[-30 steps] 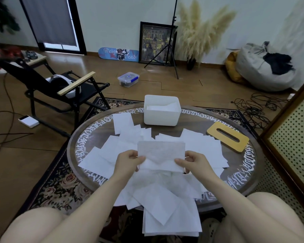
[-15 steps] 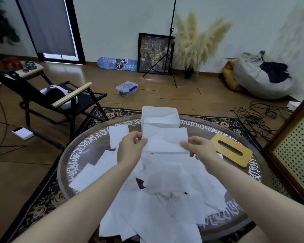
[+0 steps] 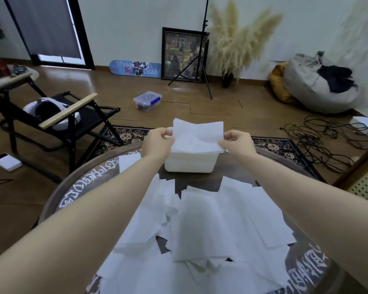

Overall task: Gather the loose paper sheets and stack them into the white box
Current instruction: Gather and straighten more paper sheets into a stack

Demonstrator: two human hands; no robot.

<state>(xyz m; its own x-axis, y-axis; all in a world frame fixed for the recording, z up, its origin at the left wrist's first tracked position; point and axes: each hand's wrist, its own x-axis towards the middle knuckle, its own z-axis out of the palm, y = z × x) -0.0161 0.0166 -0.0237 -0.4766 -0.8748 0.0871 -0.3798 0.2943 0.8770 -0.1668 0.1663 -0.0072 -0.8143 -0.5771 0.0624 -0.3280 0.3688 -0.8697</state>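
Both your arms are stretched out over the round table (image 3: 57,200), and between your hands you hold a white paper sheet (image 3: 198,136) spread flat just above the open top of the white box (image 3: 188,164). Your left hand (image 3: 157,143) pinches the sheet's left edge with thumb and curled fingers, and your right hand (image 3: 236,143) pinches the right edge the same way, so the sheet hangs stretched across the box with its far corners standing a little higher than the near side. The sheet hides the inside of the box, so what already lies in it cannot be told. The box stands at the far side of the table, upright, its near wall facing you. Closer to you, the loose paper sheets (image 3: 210,225) lie scattered in an overlapping heap that covers most of the near half of the table, some hanging past the near rim. The table's dark border with white lettering shows at left and right of the heap. Beyond the table, on the wooden floor, stand a black folding chair (image 3: 72,115) at left with a white headset on its seat, a small clear storage container (image 3: 147,101) with a blue clip, and a tangle of black cables (image 3: 319,141) at right.
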